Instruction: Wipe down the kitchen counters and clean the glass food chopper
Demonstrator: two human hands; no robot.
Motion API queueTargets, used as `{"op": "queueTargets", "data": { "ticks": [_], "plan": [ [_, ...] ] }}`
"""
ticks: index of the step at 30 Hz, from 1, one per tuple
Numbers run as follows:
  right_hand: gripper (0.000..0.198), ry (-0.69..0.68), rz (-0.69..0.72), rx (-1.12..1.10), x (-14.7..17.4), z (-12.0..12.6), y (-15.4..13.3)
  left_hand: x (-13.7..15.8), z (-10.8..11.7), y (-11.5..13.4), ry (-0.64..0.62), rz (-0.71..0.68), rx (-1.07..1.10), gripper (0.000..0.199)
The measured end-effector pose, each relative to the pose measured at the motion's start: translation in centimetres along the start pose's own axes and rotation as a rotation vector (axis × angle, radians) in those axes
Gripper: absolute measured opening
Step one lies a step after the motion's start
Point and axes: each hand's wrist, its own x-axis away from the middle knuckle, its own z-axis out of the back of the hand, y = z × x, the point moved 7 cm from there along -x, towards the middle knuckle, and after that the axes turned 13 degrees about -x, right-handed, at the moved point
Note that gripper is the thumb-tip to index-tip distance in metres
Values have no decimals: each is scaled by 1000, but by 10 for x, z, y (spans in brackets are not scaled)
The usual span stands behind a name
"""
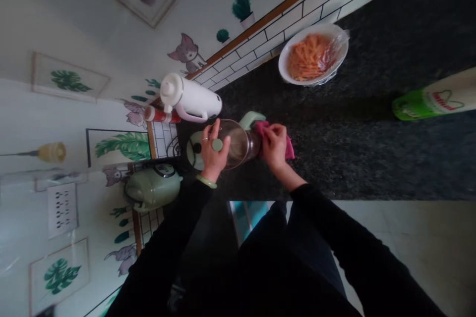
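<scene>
A clear glass kettle (238, 144) with a pale green handle (251, 118) stands on the dark counter. My left hand (212, 158) grips the top of the kettle, its fingers and thumb spread around the pale green lid knob (217, 144). Pinched in my right hand (274, 146) is a pink cloth (289, 148), pressed against the lower glass of the kettle. Part of the cloth hangs out past the fingers. Beside my left hand is a pale green kettle base (194, 150), partly hidden.
A white thermos jug (193, 96) and a red-capped container (162, 115) stand near the wall. A green rice cooker (153, 186) is in the corner. Further right are a film-covered bowl of shredded carrot (312, 57) and a green-and-white bottle (431, 99). The counter's front edge runs before me.
</scene>
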Motion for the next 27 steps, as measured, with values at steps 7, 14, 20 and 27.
{"op": "queueTargets", "data": {
  "ticks": [7,14,20,27],
  "plan": [
    [39,-416,79,365,-28,-27,-2,1,0,2,-8,0,8,68],
    [29,25,-63,-40,-13,15,3,2,0,2,-12,37,32,68],
    [35,-298,50,86,-18,-16,-10,2,0,2,-14,45,85,68],
    [46,-679,-10,577,-39,-39,-8,1,-1,3,-32,26,79,71]
  ]
}}
